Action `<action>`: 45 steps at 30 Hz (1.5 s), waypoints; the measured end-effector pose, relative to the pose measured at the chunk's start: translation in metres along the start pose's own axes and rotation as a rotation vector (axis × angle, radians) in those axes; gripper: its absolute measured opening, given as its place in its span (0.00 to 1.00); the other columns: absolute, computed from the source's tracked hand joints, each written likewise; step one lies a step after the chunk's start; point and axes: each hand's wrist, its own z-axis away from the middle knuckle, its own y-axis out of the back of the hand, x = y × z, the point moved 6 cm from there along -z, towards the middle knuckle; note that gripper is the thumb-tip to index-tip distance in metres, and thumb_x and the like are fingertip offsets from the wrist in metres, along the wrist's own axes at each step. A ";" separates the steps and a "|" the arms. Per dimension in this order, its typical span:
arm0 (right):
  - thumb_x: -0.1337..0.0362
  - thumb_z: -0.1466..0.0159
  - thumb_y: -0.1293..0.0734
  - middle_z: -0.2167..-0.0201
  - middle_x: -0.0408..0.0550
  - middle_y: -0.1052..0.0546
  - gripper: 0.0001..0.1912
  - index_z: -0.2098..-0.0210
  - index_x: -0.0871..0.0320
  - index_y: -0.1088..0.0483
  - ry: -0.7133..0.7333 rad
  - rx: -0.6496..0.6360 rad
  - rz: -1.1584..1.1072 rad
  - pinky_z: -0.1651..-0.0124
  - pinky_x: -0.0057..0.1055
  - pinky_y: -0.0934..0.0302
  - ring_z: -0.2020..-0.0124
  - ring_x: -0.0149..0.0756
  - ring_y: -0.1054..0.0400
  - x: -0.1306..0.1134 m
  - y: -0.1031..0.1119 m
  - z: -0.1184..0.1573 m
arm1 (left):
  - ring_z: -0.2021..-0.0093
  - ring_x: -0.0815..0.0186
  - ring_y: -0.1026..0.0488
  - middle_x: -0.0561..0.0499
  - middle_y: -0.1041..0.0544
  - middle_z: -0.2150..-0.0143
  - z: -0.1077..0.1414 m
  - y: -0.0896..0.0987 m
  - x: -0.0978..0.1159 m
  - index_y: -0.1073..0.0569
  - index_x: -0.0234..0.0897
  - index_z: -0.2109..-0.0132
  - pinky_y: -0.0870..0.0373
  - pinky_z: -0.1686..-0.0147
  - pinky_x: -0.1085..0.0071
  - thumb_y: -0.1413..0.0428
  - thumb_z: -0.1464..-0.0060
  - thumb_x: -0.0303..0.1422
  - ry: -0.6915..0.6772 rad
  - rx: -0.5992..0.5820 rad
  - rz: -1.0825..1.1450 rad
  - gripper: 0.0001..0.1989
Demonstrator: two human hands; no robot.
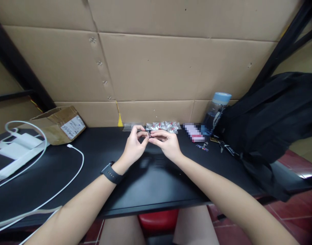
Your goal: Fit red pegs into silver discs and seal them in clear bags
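Note:
My left hand [135,143] and my right hand [168,143] meet above the black table [148,183]. Both are closed, fingertips pinching a small dark piece [149,134] between them. It is too small and too covered by fingers to name. Just behind the hands lie several small clear plastic packets [166,126] with silvery and red contents. A flat clear plastic bag [129,127] lies behind my left hand. A dark watch [112,172] is on my left wrist.
At left stand an open cardboard box [69,127], white chargers [20,144] and a white cable [81,163]. At right are a blurred pinkish item [194,132], a small keychain [203,147], a blue-lidded bottle [217,112], keys [221,147] and a black backpack [270,115]. Cardboard [150,75] walls the back.

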 end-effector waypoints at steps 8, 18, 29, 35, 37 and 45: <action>0.57 0.44 0.23 0.64 0.48 0.17 0.12 0.62 0.55 0.20 -0.068 -0.006 -0.008 0.48 0.43 0.26 0.59 0.43 0.20 0.007 0.003 -0.002 | 0.63 0.63 0.21 0.55 0.21 0.63 0.005 0.001 0.005 0.40 0.44 0.52 0.32 0.61 0.69 0.41 0.42 0.34 -0.031 0.015 -0.254 0.17; 0.77 0.36 0.40 0.65 0.47 0.24 0.21 0.47 0.54 0.35 0.177 -0.356 0.851 0.54 0.34 0.36 0.60 0.39 0.30 -0.007 0.004 -0.005 | 0.53 0.59 0.24 0.46 0.21 0.54 -0.022 0.040 -0.002 0.30 0.39 0.53 0.31 0.49 0.64 0.51 0.36 0.33 -0.122 0.025 -0.575 0.08; 0.76 0.37 0.40 0.63 0.46 0.27 0.21 0.47 0.52 0.38 0.168 -0.488 0.908 0.57 0.30 0.39 0.61 0.37 0.32 -0.016 0.004 -0.002 | 0.50 0.57 0.22 0.46 0.18 0.49 0.003 -0.003 -0.006 0.21 0.41 0.48 0.28 0.46 0.62 0.41 0.41 0.41 -0.089 -0.458 -0.385 0.16; 0.75 0.34 0.42 0.65 0.45 0.28 0.15 0.50 0.56 0.38 0.226 -0.455 0.772 0.58 0.30 0.40 0.65 0.35 0.33 -0.011 0.013 -0.009 | 0.48 0.57 0.23 0.48 0.19 0.49 0.003 -0.017 -0.028 0.21 0.44 0.49 0.30 0.46 0.62 0.43 0.41 0.34 -0.120 -0.528 -0.645 0.14; 0.74 0.34 0.40 0.67 0.44 0.26 0.15 0.49 0.56 0.37 0.178 -0.557 0.730 0.59 0.29 0.39 0.67 0.33 0.32 -0.002 0.013 -0.008 | 0.49 0.57 0.24 0.48 0.20 0.50 -0.007 0.009 -0.034 0.22 0.43 0.48 0.29 0.47 0.62 0.46 0.42 0.29 -0.127 -0.453 -0.748 0.17; 0.67 0.40 0.27 0.50 0.56 0.22 0.18 0.50 0.58 0.26 0.033 -0.559 1.010 0.49 0.36 0.35 0.53 0.43 0.27 0.015 0.066 -0.028 | 0.57 0.63 0.21 0.50 0.18 0.56 -0.015 0.063 -0.056 0.18 0.43 0.55 0.28 0.54 0.70 0.49 0.45 0.23 -0.107 -0.625 -0.723 0.19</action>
